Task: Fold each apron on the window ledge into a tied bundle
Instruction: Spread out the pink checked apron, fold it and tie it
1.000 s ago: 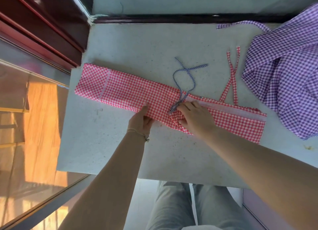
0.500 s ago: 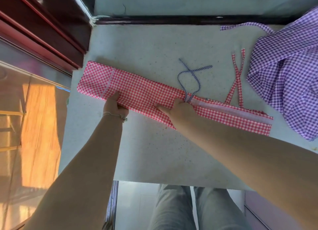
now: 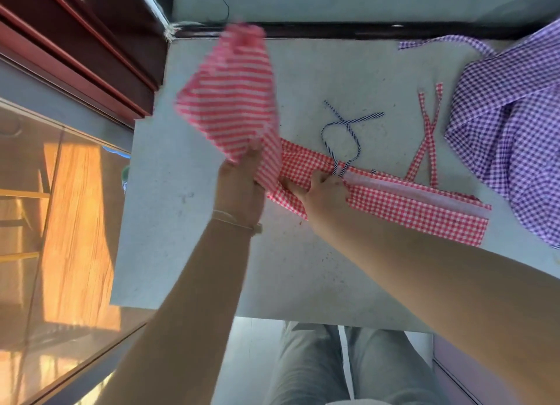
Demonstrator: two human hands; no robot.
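A red gingham apron (image 3: 418, 210), folded into a long strip, lies across the grey window ledge (image 3: 188, 229). My left hand (image 3: 239, 186) grips the strip's left part and holds it lifted off the ledge, blurred by motion. My right hand (image 3: 324, 189) presses down on the strip's middle, fingers pointing left. A blue-and-white striped cord (image 3: 345, 135) loops on the ledge just beyond my right hand. Two red gingham ties (image 3: 428, 144) cross beyond the strip's right part.
A crumpled purple gingham apron (image 3: 512, 132) covers the ledge's right end, with a strap (image 3: 439, 41) reaching left along the back. A dark red window frame (image 3: 75, 50) and glass (image 3: 60, 223) stand on the left. My legs are below the ledge's near edge.
My left hand slid left along the strip, took hold of its left part and lifted it up off the ledge. My right hand moved slightly left and stays pressed on the middle.
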